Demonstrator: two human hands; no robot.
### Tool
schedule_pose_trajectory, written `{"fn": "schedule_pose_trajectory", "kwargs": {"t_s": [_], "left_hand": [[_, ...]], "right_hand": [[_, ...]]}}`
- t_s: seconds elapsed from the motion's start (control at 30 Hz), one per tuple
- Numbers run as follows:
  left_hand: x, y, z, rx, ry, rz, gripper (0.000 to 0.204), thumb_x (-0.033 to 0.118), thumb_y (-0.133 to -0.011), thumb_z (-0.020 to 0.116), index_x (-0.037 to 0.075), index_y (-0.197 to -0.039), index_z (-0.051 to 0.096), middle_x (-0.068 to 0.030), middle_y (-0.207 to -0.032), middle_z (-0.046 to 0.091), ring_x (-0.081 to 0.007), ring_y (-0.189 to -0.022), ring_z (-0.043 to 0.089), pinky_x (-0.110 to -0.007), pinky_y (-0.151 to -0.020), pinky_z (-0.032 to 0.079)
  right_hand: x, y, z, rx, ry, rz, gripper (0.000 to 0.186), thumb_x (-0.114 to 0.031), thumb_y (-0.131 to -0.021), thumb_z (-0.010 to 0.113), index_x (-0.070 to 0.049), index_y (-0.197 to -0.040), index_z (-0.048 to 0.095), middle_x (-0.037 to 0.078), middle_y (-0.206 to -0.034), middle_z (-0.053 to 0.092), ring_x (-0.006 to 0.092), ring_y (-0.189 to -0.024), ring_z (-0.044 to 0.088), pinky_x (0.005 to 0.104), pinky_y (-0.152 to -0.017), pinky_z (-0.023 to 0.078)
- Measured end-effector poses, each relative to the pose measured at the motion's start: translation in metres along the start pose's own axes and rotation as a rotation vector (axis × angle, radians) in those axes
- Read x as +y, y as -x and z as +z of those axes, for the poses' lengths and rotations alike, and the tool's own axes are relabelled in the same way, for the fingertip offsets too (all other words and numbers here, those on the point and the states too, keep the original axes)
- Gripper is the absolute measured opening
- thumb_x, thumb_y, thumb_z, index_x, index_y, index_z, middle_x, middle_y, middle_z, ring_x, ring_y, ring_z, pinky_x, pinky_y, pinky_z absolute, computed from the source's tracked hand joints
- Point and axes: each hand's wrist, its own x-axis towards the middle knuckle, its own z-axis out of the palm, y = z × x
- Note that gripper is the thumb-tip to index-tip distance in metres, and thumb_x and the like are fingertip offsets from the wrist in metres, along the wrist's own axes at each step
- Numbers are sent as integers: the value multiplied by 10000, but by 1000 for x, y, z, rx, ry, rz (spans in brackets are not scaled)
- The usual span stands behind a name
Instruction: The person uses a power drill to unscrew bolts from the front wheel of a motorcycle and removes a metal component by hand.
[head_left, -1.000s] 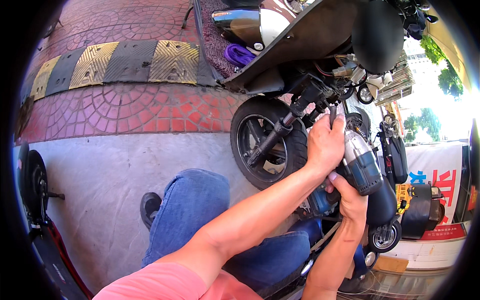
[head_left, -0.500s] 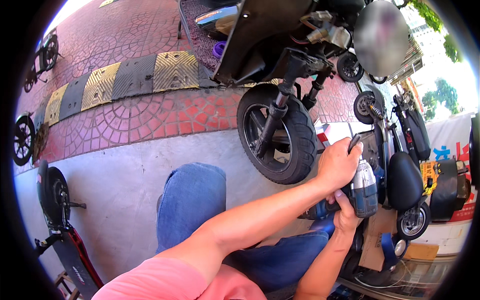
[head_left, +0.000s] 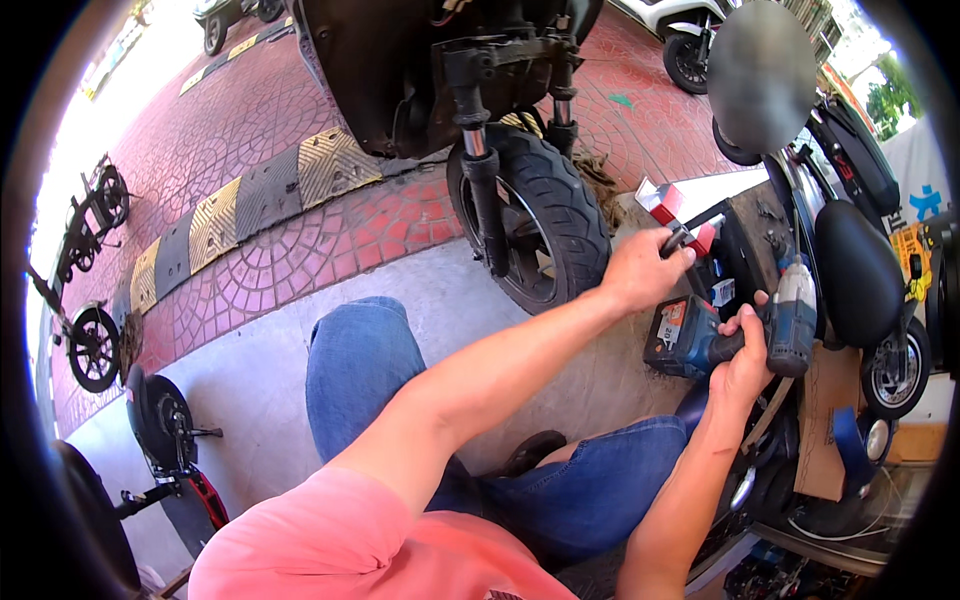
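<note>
Left hand [head_left: 635, 272]: closed, fingers pinching a small dark metal piece [head_left: 674, 243], exact kind unclear. Right hand [head_left: 742, 358]: wrapped around the handle of a power driver [head_left: 795, 315], nose pointing far. Its battery [head_left: 675, 338] hangs off the left end of the handle, orange label on it. Metal piece is apart from the driver nose, to its left and a bit farther.

Driver sits right of and nearer than the tyre [head_left: 565, 215]; the left hand is just right of that tyre. Fork [head_left: 485, 215] runs down its left side; dark body panel [head_left: 375, 85] above, far side. Red-and-white box [head_left: 662, 201] just beyond the left hand. Black seat [head_left: 858, 250] right of the driver, cardboard [head_left: 828, 425] nearer, below the seat.

Left side: yellow-and-black speed bump [head_left: 240, 210] across the red paving [head_left: 420, 207], grey floor [head_left: 250, 350] nearer, small scooter [head_left: 165, 430] parked near left. Jeans [head_left: 355, 350] at the near side.
</note>
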Motion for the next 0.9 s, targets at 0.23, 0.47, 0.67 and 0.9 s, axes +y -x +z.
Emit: {"fn": "schedule_pose_trajectory", "kwargs": {"t_s": [0.23, 0.47, 0.67, 0.9], "left_hand": [[6, 4, 8, -167, -543, 22, 330, 336, -949, 665, 12, -907, 714, -221, -810, 714, -408, -805, 707, -513, -771, 543], [25, 42, -23, -241, -695, -165, 344, 352, -947, 626, 31, -904, 740, -229, -856, 734, -452, -889, 706, -542, -830, 548], [33, 82, -56, -218, -647, -255, 353, 327, -951, 660, -19, -891, 697, -264, -835, 696, -465, -843, 682, -512, -787, 533], [24, 101, -90, -109, -658, -309, 355, 297, -957, 678, -45, -865, 652, -203, -717, 643, -304, -651, 609, -439, -694, 505]], "right_hand": [[-2, 10, 1, -82, 49, -76, 437, 41, -895, 709, 5, -1320, 619, 105, -1174, 696, 124, -690, 578, 289, -654, 501], [-1, 19, 32, -177, 46, -49, 440, 38, -893, 736, 3, -1317, 619, 109, -1167, 689, 112, -708, 585, 280, -656, 510], [4, 25, 60, -264, 96, -60, 429, 40, -905, 726, 12, -1319, 619, 105, -1190, 695, 104, -729, 594, 274, -670, 516], [4, 31, 71, -343, 175, -154, 399, -12, -927, 726, 15, -1310, 619, 103, -1177, 692, 109, -765, 610, 272, -675, 523]]}}
